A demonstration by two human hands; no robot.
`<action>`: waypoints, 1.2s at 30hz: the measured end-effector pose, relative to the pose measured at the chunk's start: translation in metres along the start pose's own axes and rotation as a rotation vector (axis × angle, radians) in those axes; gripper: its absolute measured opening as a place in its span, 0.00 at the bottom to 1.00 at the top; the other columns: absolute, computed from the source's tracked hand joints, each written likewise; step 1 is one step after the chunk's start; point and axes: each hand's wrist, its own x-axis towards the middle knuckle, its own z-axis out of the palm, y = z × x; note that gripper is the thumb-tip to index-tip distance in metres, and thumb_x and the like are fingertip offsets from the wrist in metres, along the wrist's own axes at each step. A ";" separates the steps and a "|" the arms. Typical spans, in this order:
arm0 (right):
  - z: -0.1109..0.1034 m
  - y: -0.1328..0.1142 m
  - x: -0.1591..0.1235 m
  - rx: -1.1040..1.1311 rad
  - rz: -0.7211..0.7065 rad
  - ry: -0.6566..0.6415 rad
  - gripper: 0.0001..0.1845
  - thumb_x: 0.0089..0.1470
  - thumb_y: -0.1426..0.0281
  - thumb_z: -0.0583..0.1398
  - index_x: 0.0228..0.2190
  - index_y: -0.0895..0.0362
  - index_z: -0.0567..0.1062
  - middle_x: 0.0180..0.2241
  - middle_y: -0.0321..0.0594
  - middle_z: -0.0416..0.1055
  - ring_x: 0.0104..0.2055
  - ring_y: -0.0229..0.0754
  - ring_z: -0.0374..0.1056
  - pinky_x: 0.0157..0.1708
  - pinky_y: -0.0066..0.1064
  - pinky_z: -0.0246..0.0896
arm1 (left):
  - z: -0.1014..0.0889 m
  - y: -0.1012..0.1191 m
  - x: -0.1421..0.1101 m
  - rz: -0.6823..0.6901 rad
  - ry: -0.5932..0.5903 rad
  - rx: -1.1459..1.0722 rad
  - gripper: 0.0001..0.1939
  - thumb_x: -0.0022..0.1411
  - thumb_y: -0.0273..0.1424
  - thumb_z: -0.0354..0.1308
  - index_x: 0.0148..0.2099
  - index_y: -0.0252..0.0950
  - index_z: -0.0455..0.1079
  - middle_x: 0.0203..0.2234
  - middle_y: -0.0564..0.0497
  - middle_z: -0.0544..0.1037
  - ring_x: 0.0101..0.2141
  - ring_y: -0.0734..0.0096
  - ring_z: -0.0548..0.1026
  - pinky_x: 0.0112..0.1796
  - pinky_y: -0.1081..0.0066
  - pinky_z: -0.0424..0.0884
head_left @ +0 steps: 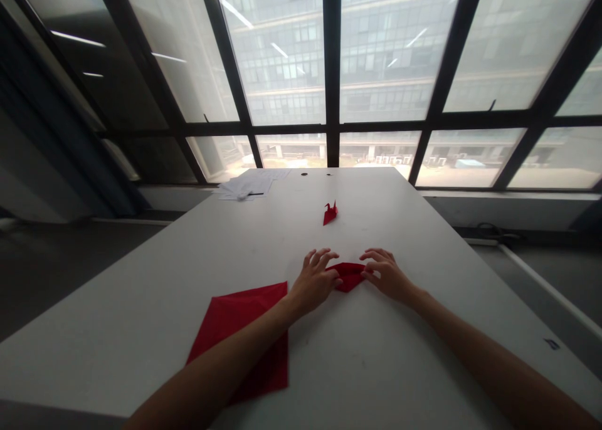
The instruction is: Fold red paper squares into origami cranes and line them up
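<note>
A small piece of folded red paper (pixel 348 278) lies on the white table between my two hands. My left hand (pixel 317 278) pinches its left end between thumb and fingers, the other fingers raised and curved. At the opposite end, my right hand (pixel 383 273) pinches the paper in the same way. Beyond them stands a finished red paper crane (pixel 330 213), apart from both hands. Under my left forearm is a larger sheet of red paper (pixel 263 304), partly hidden by the arm.
White papers (pixel 247 184) with a dark pen (pixel 255 194) lie at the table's far left. Tall dark-framed windows stand behind the white table (pixel 399 229). A small dark mark (pixel 552 343) shows near the right edge.
</note>
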 end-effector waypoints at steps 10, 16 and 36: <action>0.012 -0.005 0.001 -0.024 0.131 0.006 0.22 0.55 0.75 0.62 0.52 0.53 0.73 0.47 0.43 0.75 0.50 0.47 0.67 0.51 0.41 0.58 | 0.001 0.012 -0.002 0.056 -0.060 0.077 0.29 0.67 0.18 0.49 0.67 0.39 0.57 0.65 0.43 0.63 0.64 0.58 0.59 0.62 0.54 0.56; 0.000 -0.018 0.003 -0.078 0.050 -0.085 0.09 0.60 0.74 0.60 0.37 0.52 0.81 0.43 0.40 0.76 0.48 0.45 0.66 0.53 0.40 0.53 | 0.003 0.018 -0.008 -0.040 -0.218 0.053 0.20 0.68 0.21 0.48 0.61 0.37 0.64 0.51 0.44 0.77 0.47 0.59 0.76 0.48 0.62 0.71; 0.005 -0.027 0.001 -0.148 0.239 0.032 0.21 0.68 0.67 0.48 0.55 0.57 0.72 0.55 0.49 0.71 0.57 0.47 0.65 0.59 0.41 0.55 | 0.027 0.001 -0.012 0.065 -0.374 -0.164 0.33 0.73 0.48 0.39 0.74 0.42 0.40 0.70 0.43 0.49 0.69 0.56 0.46 0.65 0.52 0.48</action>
